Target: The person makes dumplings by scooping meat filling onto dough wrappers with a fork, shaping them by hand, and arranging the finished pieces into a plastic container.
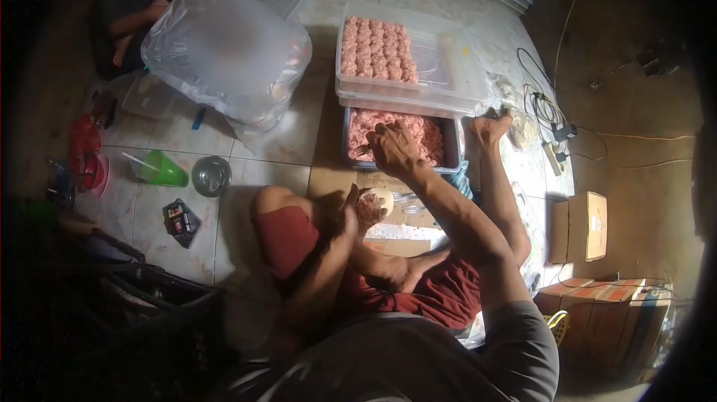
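Observation:
My right hand (397, 151) is closed over the dark tub (450, 144) of pink ground meat (429, 137). Fork tines (364, 150) stick out to the left from under its fingers; the handle is hidden. Lower down, my left hand (351, 211) is curled around a pale, roundish piece (385, 202) with pinkish meat (369, 208) against it. I cannot make out exactly what the pale piece is. Two metal forks (411, 209) lie on the cardboard just right of my left hand. Behind the tub, a clear plastic box (448, 92) holds rows of meat balls (379, 47).
A large plastic bag (224, 51) stands at the left, near another person (131, 21). A green cup (166, 169), a glass bowl (211, 176) and a small dark tray (181, 224) are on the tiles. Cables (545, 103) and cardboard boxes (597, 308) lie right.

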The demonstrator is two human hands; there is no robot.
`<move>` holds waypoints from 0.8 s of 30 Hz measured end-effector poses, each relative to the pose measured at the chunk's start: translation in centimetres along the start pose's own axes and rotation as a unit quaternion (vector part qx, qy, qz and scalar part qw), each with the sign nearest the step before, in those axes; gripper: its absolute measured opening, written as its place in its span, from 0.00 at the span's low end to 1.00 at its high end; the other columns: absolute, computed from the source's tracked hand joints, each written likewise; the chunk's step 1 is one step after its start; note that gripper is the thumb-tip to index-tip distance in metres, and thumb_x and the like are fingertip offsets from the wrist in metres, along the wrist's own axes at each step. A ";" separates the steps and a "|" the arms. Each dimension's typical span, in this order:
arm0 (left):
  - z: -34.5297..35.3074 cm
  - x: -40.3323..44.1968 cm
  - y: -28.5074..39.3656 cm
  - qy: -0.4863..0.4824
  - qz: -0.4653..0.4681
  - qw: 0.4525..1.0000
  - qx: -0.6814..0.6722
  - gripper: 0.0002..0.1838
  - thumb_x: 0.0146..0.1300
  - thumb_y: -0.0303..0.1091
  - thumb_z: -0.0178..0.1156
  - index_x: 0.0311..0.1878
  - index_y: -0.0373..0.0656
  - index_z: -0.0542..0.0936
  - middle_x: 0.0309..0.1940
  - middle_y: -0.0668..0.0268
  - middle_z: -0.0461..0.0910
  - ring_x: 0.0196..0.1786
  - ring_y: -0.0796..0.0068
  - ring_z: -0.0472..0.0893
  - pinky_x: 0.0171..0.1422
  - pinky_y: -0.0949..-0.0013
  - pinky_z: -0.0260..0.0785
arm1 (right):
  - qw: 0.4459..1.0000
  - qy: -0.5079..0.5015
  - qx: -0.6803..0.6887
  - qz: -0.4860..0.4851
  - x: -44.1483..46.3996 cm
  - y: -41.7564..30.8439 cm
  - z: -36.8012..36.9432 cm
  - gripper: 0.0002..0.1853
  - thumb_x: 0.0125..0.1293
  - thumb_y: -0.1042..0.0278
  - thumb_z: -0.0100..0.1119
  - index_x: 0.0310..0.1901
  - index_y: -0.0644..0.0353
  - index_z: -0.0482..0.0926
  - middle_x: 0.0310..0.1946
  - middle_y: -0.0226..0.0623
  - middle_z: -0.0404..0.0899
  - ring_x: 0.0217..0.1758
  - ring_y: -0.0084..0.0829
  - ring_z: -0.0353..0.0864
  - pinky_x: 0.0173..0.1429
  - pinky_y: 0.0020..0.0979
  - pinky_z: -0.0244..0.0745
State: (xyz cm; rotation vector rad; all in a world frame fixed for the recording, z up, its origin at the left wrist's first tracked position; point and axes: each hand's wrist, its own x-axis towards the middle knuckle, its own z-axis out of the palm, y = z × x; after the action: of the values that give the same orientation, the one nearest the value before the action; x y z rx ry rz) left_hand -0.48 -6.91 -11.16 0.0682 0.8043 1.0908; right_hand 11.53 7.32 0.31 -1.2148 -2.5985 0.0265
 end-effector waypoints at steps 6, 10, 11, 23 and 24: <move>-1.4 0.0 0.6 -0.068 0.013 0.996 -0.051 0.37 0.73 0.69 0.50 0.60 0.40 0.78 0.48 0.55 0.85 0.48 0.57 0.85 0.56 0.52 0.80 | 0.999 0.003 0.036 0.011 -1.3 2.1 -0.8 0.10 0.67 0.74 0.50 0.32 0.59 0.83 0.31 0.50 0.82 0.32 0.47 0.82 0.41 0.48 0.74; 1.0 -2.2 3.9 -0.185 -0.021 0.967 -0.171 0.42 0.73 0.71 0.47 0.63 0.35 0.77 0.55 0.49 0.84 0.57 0.52 0.84 0.69 0.48 0.73 | 0.966 0.037 0.252 0.044 -3.8 1.9 -5.1 0.10 0.69 0.73 0.59 0.49 0.64 0.83 0.37 0.47 0.85 0.38 0.44 0.87 0.42 0.44 0.78; 1.5 -2.4 4.5 -0.181 -0.030 0.963 -0.197 0.45 0.73 0.72 0.46 0.65 0.33 0.77 0.57 0.47 0.84 0.61 0.51 0.83 0.73 0.47 0.70 | 0.966 0.039 0.253 0.046 -4.5 1.6 -6.0 0.10 0.69 0.73 0.59 0.49 0.64 0.83 0.37 0.47 0.85 0.38 0.44 0.87 0.42 0.44 0.78; 3.0 -3.1 6.4 -0.239 -0.060 0.944 -0.220 0.49 0.73 0.71 0.46 0.66 0.23 0.73 0.67 0.41 0.75 0.71 0.46 0.74 0.79 0.46 0.63 | 0.986 -0.048 0.156 0.029 -12.4 -1.8 -6.8 0.14 0.66 0.73 0.58 0.53 0.59 0.83 0.44 0.45 0.82 0.43 0.52 0.85 0.47 0.47 0.83; 3.5 -3.3 6.3 -0.258 -0.038 0.947 -0.190 0.46 0.73 0.69 0.48 0.63 0.26 0.76 0.64 0.42 0.78 0.69 0.48 0.76 0.79 0.47 0.64 | 0.981 -0.075 0.177 0.041 -12.7 -2.0 -6.4 0.15 0.68 0.72 0.57 0.55 0.58 0.82 0.45 0.48 0.82 0.44 0.53 0.85 0.46 0.47 0.82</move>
State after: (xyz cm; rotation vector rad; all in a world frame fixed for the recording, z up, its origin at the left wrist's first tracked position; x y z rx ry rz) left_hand -3.85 -5.31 -4.14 -0.0033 0.1190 1.0728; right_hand 19.43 -4.16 3.76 -1.2230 -2.5173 0.5899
